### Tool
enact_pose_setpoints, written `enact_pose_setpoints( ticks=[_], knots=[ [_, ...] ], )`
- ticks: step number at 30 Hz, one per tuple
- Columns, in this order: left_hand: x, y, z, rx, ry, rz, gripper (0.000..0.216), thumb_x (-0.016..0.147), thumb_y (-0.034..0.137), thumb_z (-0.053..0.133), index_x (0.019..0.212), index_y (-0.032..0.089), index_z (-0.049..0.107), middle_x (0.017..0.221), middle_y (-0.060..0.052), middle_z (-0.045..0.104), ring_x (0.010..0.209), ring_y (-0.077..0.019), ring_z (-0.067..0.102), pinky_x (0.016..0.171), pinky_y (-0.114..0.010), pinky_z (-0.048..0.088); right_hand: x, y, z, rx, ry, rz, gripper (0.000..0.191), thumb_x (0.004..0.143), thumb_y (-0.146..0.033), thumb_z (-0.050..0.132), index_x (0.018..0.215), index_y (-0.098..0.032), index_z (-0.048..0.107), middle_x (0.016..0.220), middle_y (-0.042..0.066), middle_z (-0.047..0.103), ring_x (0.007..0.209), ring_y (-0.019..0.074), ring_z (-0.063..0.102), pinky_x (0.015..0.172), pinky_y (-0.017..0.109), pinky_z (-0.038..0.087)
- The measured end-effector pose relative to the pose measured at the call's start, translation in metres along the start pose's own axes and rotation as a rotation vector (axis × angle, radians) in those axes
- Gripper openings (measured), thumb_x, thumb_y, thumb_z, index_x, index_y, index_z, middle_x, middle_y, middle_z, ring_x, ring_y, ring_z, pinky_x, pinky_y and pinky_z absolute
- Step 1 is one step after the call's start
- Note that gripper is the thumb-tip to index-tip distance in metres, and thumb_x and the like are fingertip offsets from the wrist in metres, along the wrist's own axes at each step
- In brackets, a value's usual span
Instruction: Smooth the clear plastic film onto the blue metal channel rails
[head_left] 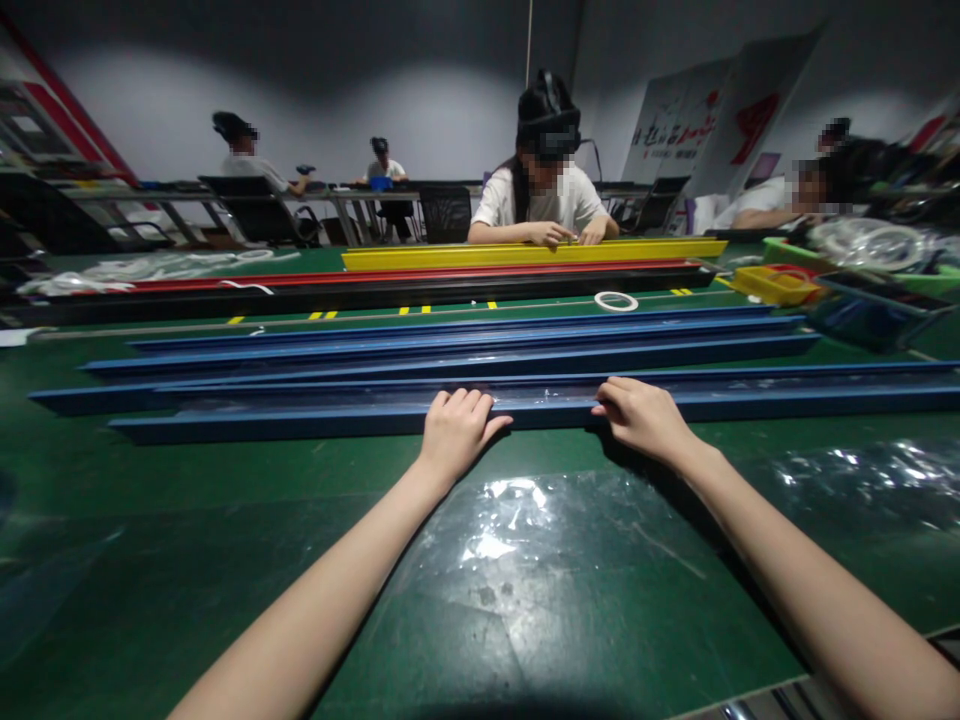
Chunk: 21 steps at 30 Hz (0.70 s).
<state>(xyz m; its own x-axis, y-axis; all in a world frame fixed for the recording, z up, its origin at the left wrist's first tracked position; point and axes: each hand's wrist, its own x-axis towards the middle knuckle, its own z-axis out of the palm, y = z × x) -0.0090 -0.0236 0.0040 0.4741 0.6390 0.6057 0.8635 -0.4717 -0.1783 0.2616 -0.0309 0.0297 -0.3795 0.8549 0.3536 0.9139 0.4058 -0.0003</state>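
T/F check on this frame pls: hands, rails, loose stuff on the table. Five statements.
1. The left hand and right hand are both on the nearest blue rail, fingers curled over it. True.
2. The rail in front of the person across the table is green. False: it is a yellow rail.
3. A white ring lies on the green table beyond the blue rails. True.
4. The left hand holds a tool. False: it has only the rail under it.
5. Clear film lies on the table between the forearms. True.
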Motion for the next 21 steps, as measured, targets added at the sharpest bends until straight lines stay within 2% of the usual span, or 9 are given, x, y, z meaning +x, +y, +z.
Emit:
enact_pose_setpoints(
  ticks=[21],
  knots=[
    [0.0025, -0.0025, 0.0002, -0.033, -0.033, -0.011, 0.040, 0.087, 0.052, 0.039, 0.070, 0.017, 0.054, 0.066, -0.004, 0.061, 0.066, -0.0168, 0.053, 0.064, -0.030, 0.028, 0.0007, -0.0024, -0.0017, -0.012, -0.022, -0.002, 0.015, 0.085, -0.027, 0.044, 0.078, -0.018, 0.053, 0.081, 0.005, 0.059, 0.076, 0.0159, 0.053, 0.059, 0.025, 0.031]
  ],
)
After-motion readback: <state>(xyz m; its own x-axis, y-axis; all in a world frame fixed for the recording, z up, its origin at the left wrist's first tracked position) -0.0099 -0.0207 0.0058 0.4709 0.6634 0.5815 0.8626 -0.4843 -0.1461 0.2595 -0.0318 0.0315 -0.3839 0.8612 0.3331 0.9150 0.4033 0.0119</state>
